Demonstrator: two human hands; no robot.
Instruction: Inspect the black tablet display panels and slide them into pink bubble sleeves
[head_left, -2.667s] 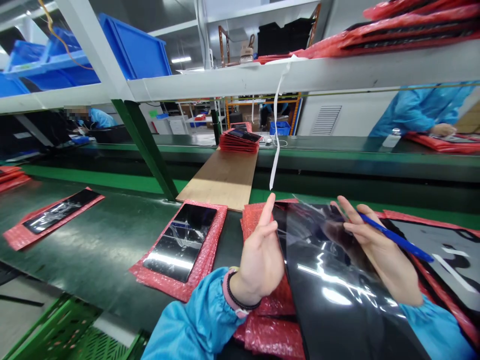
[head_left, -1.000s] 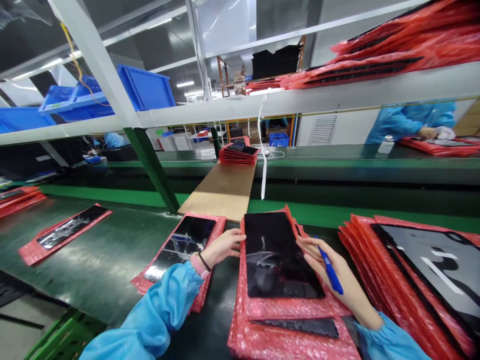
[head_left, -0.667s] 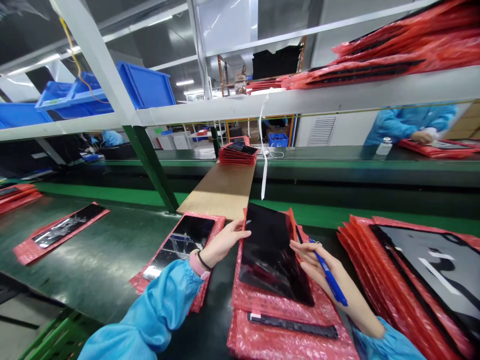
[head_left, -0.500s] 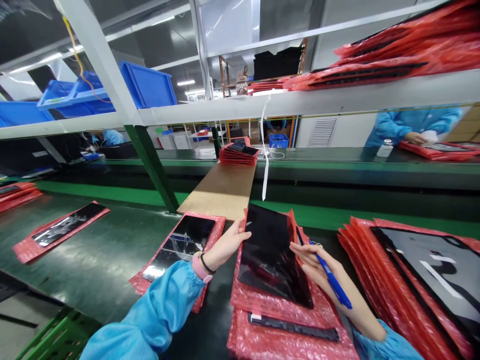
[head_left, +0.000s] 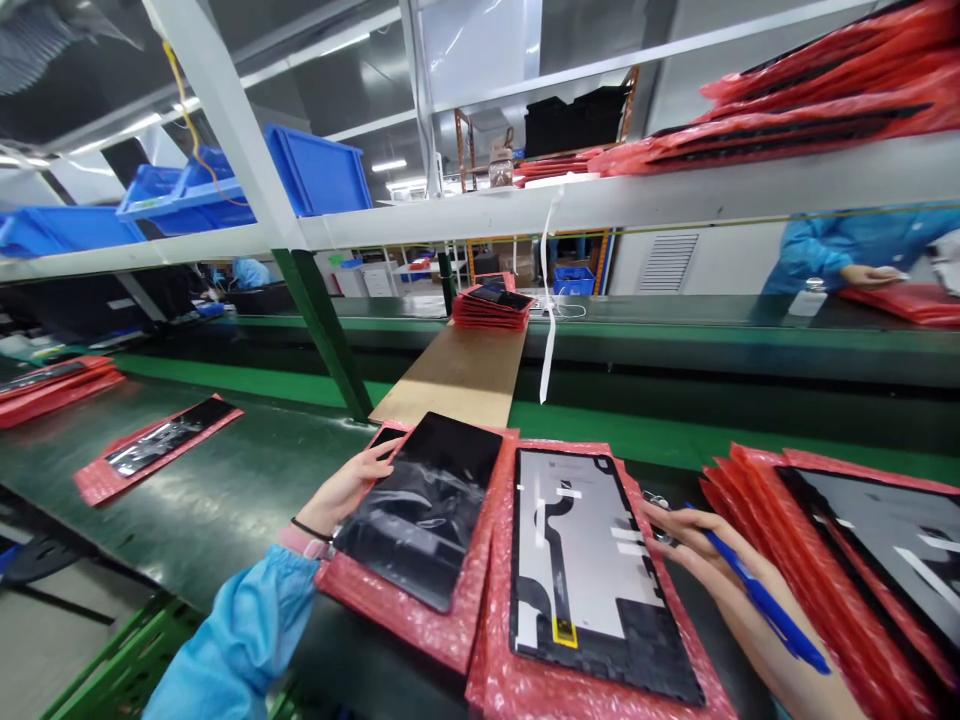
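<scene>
My left hand [head_left: 346, 488] grips the left edge of a black glossy panel [head_left: 420, 505] that lies on a red bubble-wrap sheet [head_left: 409, 615], over another panel on the green belt [head_left: 187, 500]. To its right a second panel [head_left: 585, 570] lies back side up, grey with white tape strips, on a red bubble-wrap stack [head_left: 502, 600]. My right hand [head_left: 694, 550] rests at that panel's right edge with its fingers closed on a blue pen [head_left: 757, 595].
A stack of red-wrapped panels [head_left: 862, 560] lies at the right. One wrapped panel [head_left: 161, 445] sits further left on the belt. A wooden board [head_left: 457, 375] bridges to a far belt with a small stack [head_left: 491, 305]. A person in a blue sleeve [head_left: 847, 250] works beyond.
My left hand has carried the black panel with its red sheet leftward onto the neighbouring panel. This uncovered the back-side-up panel beneath. My right hand let go of the panel and moved right.
</scene>
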